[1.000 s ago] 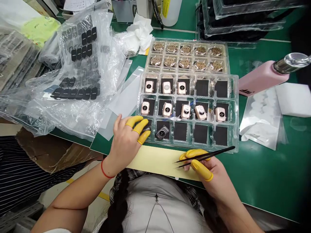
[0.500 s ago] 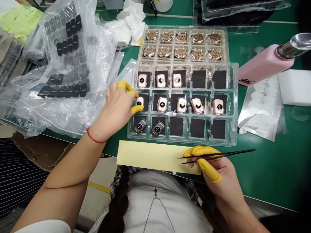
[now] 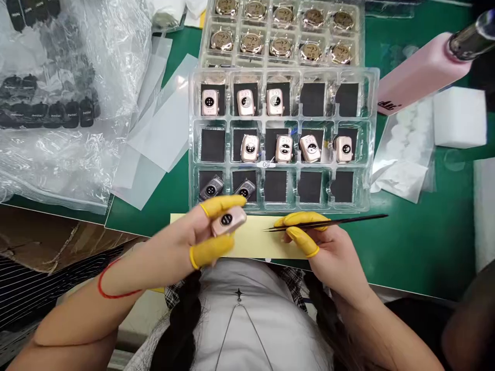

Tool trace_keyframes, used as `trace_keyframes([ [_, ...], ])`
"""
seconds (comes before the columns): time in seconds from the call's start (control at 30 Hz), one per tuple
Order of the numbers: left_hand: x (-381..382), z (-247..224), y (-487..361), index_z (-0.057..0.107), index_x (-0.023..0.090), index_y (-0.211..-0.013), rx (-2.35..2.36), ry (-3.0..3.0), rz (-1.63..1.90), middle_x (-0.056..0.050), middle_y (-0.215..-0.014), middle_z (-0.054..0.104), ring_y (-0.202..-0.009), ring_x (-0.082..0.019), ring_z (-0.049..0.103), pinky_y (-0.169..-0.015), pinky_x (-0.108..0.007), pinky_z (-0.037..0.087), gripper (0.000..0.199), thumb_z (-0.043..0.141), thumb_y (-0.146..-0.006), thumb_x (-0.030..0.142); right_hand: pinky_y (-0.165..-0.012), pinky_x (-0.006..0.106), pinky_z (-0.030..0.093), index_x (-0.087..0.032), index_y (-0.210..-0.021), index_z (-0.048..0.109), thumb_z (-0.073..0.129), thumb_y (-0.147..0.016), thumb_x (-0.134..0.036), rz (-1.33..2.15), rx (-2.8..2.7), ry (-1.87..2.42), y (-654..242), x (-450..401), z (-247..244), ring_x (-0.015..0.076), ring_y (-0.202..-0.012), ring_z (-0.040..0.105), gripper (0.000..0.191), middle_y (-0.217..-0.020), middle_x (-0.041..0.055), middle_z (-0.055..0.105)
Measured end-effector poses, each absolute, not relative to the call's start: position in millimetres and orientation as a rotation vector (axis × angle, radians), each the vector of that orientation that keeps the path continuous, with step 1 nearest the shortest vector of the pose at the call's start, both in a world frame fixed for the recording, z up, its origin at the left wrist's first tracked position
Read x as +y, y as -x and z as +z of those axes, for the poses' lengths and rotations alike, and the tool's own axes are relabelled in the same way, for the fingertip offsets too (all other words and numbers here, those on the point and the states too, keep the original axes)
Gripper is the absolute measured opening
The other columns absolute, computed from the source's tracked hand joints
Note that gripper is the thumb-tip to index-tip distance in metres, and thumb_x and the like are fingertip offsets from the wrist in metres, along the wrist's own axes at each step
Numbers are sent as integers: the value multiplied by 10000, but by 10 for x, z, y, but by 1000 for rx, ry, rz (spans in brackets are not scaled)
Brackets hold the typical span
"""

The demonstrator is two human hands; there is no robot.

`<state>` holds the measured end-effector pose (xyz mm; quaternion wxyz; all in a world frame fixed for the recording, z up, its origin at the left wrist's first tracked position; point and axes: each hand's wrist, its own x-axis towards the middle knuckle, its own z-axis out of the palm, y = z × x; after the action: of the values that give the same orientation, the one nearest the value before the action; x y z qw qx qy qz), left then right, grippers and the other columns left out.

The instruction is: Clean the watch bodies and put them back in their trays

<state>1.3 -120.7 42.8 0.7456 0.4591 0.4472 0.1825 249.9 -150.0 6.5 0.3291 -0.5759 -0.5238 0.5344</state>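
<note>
Hands apart: L hand pinches rose-gold watch case in yellow finger cots, R hand grips black tweezers; plastic tray w/ more watches at 12 o'clock.

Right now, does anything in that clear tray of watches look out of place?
Yes. In the clear tray, the rose-gold watch in the middle row's fourth cell sits tilted, unlike the straight top row. The middle row's leftmost black pad is bare, and the left hand holds a similar watch.
</note>
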Motion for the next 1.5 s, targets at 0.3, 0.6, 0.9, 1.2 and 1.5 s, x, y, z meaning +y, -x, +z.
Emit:
trace_keyframes([
  [0.3,-1431,-21,-32,454,295,-1316,1038,-1141,377,-28,-1058,613,-911,-152,603,-794,-252,493,439,585,-897,326,-697,215,555,-213,-682,694,612,-869,-270,1367,-1556,1475,-2361,-1447,41,154,-773,692,211,-839,18,739],
  [0.6,-1527,-37,-43,477,272,-1206,1057,-1139,547,-43,-1069,619,-974,-171,626,-866,-299,483,310,570,-910,282,-722,219,563,-215,-675,698,624,-862,-267,1330,-1528,1541,-2336,-1494,33,159,-805,696,208,-871,31,740],
  [0.9,-1579,-50,-71,466,292,-1205,1093,-1107,556,-29,-1125,611,-987,-149,620,-889,-293,480,316,571,-909,253,-703,196,552,-218,-651,698,630,-859,-279,1321,-1466,1643,-2339,-1629,14,141,-783,681,227,-837,24,730],
  [1.2,-1568,-61,-74,468,306,-1196,1073,-1090,570,2,-1039,623,-912,-114,614,-819,-238,481,319,577,-906,234,-679,175,537,-221,-638,706,622,-869,-294,1364,-1455,1666,-2353,-1605,37,132,-785,677,256,-822,19,729],
  [1.5,-1550,-56,-84,475,282,-1192,1067,-1104,579,-9,-1012,624,-893,-118,617,-809,-237,483,302,566,-909,229,-694,197,541,-212,-642,705,629,-864,-323,1406,-1429,1675,-2340,-1589,35,142,-774,673,260,-825,25,727],
])
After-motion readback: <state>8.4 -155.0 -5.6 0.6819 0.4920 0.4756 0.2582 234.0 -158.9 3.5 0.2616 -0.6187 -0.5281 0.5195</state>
